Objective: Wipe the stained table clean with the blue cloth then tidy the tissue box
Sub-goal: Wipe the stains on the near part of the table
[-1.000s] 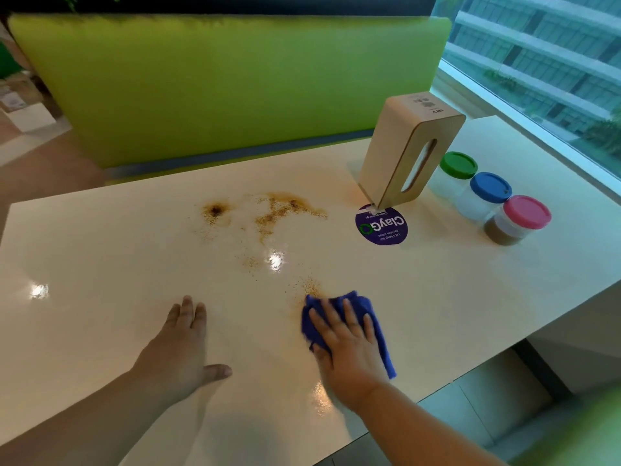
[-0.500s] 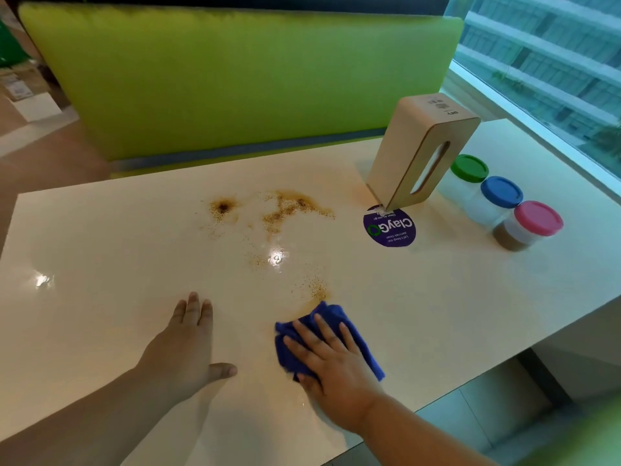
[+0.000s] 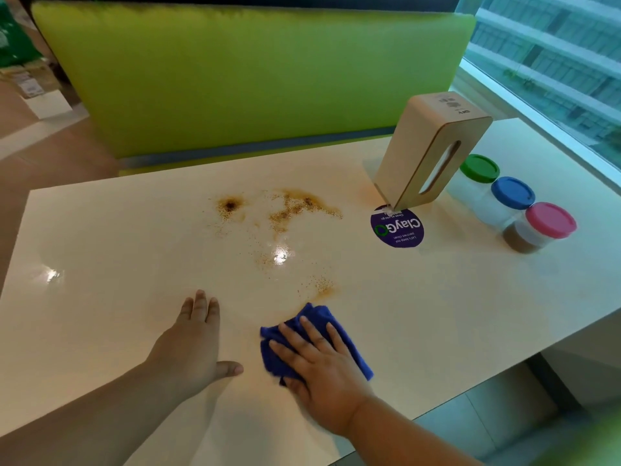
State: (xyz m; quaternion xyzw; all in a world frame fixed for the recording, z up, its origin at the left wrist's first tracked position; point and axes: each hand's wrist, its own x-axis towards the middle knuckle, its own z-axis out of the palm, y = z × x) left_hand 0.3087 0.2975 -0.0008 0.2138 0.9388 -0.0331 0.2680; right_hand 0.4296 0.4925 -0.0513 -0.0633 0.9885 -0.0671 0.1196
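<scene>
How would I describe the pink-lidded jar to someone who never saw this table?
On the white table near the window, three jars stand in a row beside the tissue box. It is the nearest jar, alone with a pink lid and brown filling.

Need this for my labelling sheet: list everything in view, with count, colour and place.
table: 1, glossy cream, fills the middle
stains: several patches, brown, table centre, one just beyond the cloth
blue cloth: 1, blue, near edge, under the right hand
tissue box: 1, beige, standing on end, far right
sticker: 1, round, purple, at the box's near corner
jars: 3, lids green, blue, pink, in a row right of the box
bench back: 1, lime green, behind the table
window: 1, far right
left hand: flat on the table, left of the cloth
right hand: straight fingers pressing the cloth
</scene>
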